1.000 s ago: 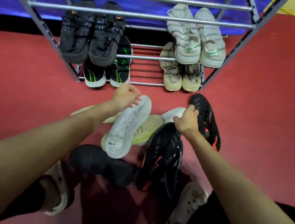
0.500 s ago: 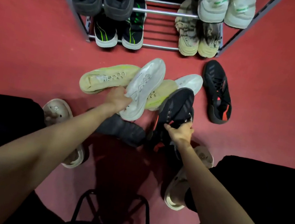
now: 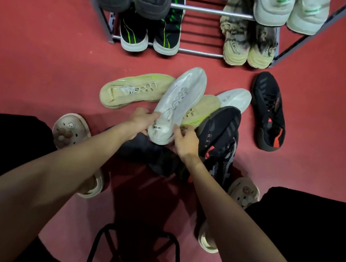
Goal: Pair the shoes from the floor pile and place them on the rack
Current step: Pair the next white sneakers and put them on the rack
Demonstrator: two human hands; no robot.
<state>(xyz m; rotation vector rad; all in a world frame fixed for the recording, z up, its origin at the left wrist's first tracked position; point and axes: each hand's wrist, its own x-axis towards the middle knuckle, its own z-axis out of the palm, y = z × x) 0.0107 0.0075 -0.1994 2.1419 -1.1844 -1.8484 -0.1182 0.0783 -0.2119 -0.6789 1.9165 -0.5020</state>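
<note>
Left hand grips the heel end of a white shoe, sole up, fingers wrapped on its left edge. Right hand touches the same heel from the right, fingers partly spread; whether it clamps the shoe, I cannot tell.

White shoe sits at the pile's centre, toe toward 12 o'clock, lying over a pale yellow shoe at 10 o'clock and a second yellow sole at 2 o'clock. Another white sole beyond that. A black shoe with red accents at 3 o'clock leans on the pile; its match lies apart on the red floor.

Rack at 12 o'clock holds four pairs.
</note>
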